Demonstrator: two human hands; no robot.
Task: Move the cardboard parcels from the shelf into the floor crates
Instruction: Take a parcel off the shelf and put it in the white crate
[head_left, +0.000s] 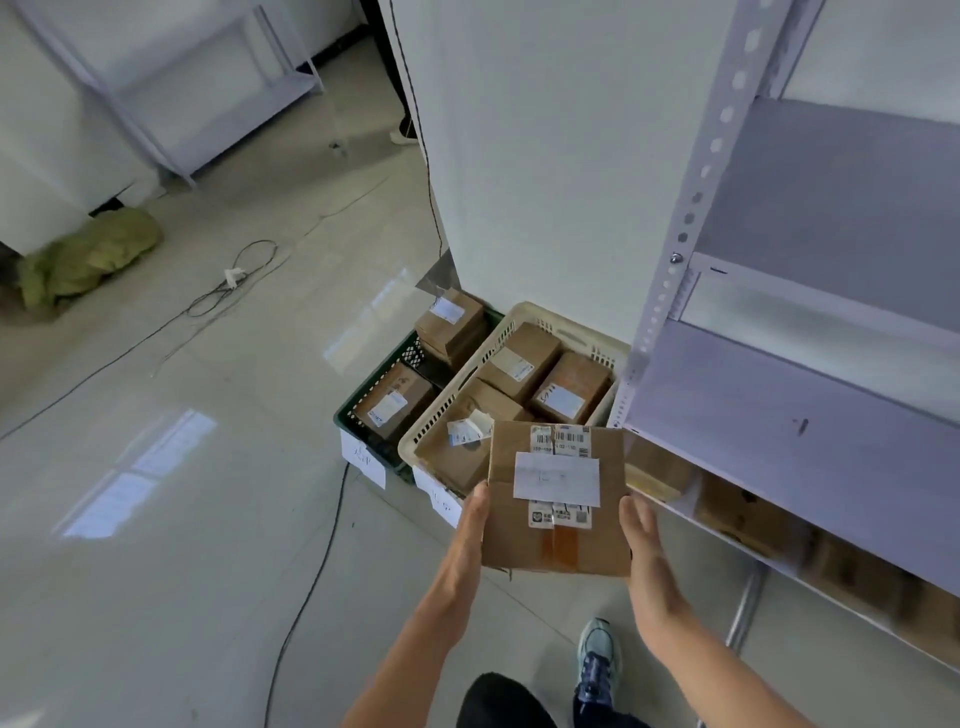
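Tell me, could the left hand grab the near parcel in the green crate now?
Probably not yet: left hand and right hand both press a held parcel between them. The near parcel in the green crate lies uncovered, though.

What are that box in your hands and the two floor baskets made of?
The box looks like matte brown cardboard, with paper labels and shiny tape. The cream basket and the green basket seem to be moulded plastic, judging by their lattice walls.

Shelf parcels (748, 514) at 4 o'clock blurred, cut by right edge. Held parcel (558, 499) label print unreadable. Green crate (347, 415) partly behind white crate (441, 410).
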